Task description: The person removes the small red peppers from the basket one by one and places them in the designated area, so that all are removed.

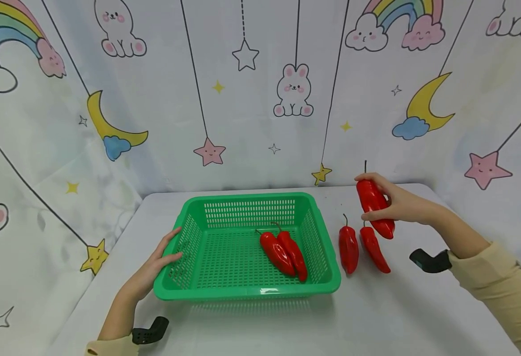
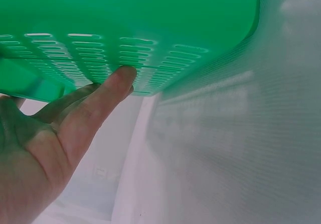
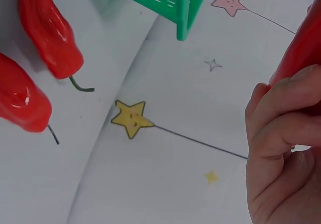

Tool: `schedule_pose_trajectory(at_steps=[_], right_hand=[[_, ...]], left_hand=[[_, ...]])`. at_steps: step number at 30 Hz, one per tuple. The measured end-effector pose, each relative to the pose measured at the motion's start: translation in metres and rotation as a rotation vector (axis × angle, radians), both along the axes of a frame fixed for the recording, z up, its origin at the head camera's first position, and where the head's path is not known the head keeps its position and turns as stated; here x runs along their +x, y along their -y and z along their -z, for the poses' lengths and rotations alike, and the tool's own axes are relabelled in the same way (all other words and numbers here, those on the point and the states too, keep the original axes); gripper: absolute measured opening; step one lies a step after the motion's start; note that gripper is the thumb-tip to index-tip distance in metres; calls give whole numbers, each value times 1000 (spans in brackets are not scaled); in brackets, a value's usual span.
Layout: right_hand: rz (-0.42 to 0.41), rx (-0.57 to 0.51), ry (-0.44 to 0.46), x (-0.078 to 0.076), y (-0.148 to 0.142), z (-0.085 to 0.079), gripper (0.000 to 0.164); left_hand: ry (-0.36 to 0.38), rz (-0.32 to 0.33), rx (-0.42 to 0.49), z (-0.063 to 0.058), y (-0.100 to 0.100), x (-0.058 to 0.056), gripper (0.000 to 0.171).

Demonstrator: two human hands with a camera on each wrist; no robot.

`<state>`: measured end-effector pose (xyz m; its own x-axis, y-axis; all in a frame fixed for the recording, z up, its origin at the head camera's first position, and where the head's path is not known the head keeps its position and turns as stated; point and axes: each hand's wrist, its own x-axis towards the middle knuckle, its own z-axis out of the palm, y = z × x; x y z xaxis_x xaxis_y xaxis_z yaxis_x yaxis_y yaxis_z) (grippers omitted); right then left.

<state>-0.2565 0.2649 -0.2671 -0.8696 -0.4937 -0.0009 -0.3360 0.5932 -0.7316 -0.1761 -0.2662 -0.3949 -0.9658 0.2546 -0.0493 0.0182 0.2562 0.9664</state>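
Observation:
A green slotted plastic basket (image 1: 225, 291) stands on the white table. My left hand (image 1: 147, 277) is at its left side, and in the left wrist view the fairly straight thumb (image 2: 113, 86) touches the slotted wall. Inside the basket, toward its right, two red peppers (image 1: 278, 254) lie side by side. My right hand (image 1: 398, 203) holds another red pepper (image 1: 371, 198) above the table, thumb on one side and fingers on the other, stem pointing up. Below it, two more red peppers, one left (image 1: 348, 249) and one right (image 1: 374, 249), lie on the table beside the basket.
A white cloth backdrop (image 1: 251, 118) printed with stars, moons and rabbits rises behind the table's (image 1: 242, 326) back edge. Black devices, one left (image 1: 151, 332) and one right (image 1: 430, 261), sit at the wrists. The basket's right wall stands close to the loose peppers.

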Motion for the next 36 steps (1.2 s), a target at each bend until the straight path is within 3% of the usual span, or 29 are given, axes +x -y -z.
schedule_pose_trajectory(at_steps=[18, 36], right_hand=[[50, 35, -39, -5, -22, 11, 91], [86, 40, -3, -11, -42, 41, 94]], left_hand=[[6, -2, -2, 0, 0, -1, 64], [-8, -9, -13, 1, 0, -1, 64]])
